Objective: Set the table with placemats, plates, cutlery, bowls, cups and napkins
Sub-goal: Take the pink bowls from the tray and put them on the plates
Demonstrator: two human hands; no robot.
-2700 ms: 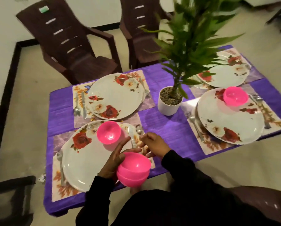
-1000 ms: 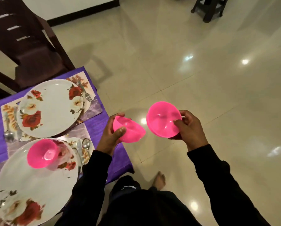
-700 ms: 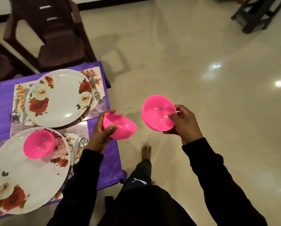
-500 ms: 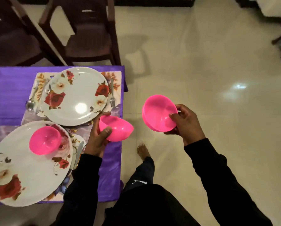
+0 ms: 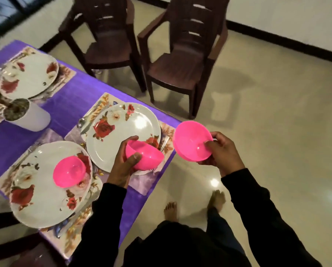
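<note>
Bowls of bright pink plastic occupy both of the person's hands at the corner of a purple-clothed table (image 5: 72, 101). The left hand (image 5: 125, 166) grips one pink bowl (image 5: 144, 158) by its side, thumb pressed on the near wall and fingers wrapped round the far rim, holding it tilted just above the near edge of a floral plate (image 5: 122, 135). The right hand (image 5: 222, 151) holds a second pink bowl (image 5: 191, 140) out past the table's edge, over the tiled floor (image 5: 277, 132); its thumb lies inside the bowl and its fingers curl behind the rim (the mouth is tipped toward the viewer). A third pink bowl (image 5: 69, 174) rests on the nearer plate (image 5: 45, 185), apart from both hands. Each plate sits on a floral placemat (image 5: 95, 106) with cutlery beside it. A white plant pot (image 5: 29, 117) stands mid-table, and two brown chairs (image 5: 182, 60) face the far side.
</note>
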